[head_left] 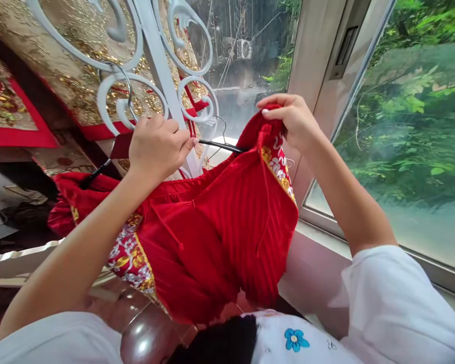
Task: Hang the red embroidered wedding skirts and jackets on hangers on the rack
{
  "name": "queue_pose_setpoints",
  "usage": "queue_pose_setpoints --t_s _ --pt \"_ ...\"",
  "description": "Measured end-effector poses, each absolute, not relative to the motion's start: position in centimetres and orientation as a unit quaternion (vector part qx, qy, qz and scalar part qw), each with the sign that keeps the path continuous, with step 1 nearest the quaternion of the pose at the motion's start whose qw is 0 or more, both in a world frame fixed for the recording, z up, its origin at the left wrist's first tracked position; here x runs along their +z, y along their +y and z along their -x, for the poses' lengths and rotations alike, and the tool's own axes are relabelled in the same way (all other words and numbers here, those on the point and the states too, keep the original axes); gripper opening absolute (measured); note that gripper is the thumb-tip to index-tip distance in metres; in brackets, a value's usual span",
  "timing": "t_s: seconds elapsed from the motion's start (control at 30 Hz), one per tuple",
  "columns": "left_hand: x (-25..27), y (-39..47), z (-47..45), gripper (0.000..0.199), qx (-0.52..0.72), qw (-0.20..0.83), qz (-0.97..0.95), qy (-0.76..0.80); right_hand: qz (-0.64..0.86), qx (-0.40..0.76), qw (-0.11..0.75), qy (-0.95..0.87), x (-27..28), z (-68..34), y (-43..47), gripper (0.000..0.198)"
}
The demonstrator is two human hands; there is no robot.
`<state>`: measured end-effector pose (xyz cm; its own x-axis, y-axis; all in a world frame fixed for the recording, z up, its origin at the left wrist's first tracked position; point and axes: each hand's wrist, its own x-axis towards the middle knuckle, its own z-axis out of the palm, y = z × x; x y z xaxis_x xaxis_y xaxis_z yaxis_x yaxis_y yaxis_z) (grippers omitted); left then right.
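Note:
A red garment with a gathered elastic edge and thin drawstrings hangs in front of me. Silver and gold floral panels run down its sides. Inside its top edge is a black hanger, one arm of which reaches into the raised right corner. My left hand is closed around the middle of this hanger, near a dark red tag. At the right corner, my right hand pinches the red cloth between thumb and fingers. The hanger's far left end lies within the garment's left side.
Behind my left hand stands a white scrolled metal rack, with a hanger hook at its scrolls. Gold-beaded fabric with red borders hangs at the back left. On the right is a sliding window with its frame and sill.

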<state>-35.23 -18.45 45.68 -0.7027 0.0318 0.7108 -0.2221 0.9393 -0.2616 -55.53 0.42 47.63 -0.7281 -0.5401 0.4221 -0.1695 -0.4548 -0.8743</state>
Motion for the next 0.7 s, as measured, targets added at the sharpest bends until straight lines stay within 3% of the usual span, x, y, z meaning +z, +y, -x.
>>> queue_pose_setpoints --t_s 0.17,0.27,0.37,0.53,0.63,0.7 --pt "45.6 -18.1 35.2 0.036 0.204 0.368 -0.075 -0.904 0.526 -0.715 -0.054 0.458 53.7 52.5 -1.5 0.028" --pt "45.6 -18.0 35.4 0.038 0.236 0.350 -0.095 -0.901 0.646 -0.596 -0.100 0.467 54.3 48.6 0.0 0.021" --pt "45.5 -17.9 36.0 0.038 0.255 0.331 -0.114 -0.901 0.722 -0.373 -0.101 0.574 50.1 44.9 2.4 0.019" --pt "45.3 -17.1 33.8 0.033 0.236 0.358 -0.085 -0.899 0.681 -0.085 -0.107 0.719 39.2 43.0 2.6 0.028" --pt "44.5 -16.4 29.2 0.040 0.223 0.428 -0.170 -0.859 0.680 -0.011 -0.100 0.726 37.4 43.2 1.0 0.025" --pt "43.6 -16.2 26.0 0.050 0.210 0.454 -0.310 -0.809 0.668 -0.035 -0.132 0.731 39.0 43.0 -0.1 0.028"
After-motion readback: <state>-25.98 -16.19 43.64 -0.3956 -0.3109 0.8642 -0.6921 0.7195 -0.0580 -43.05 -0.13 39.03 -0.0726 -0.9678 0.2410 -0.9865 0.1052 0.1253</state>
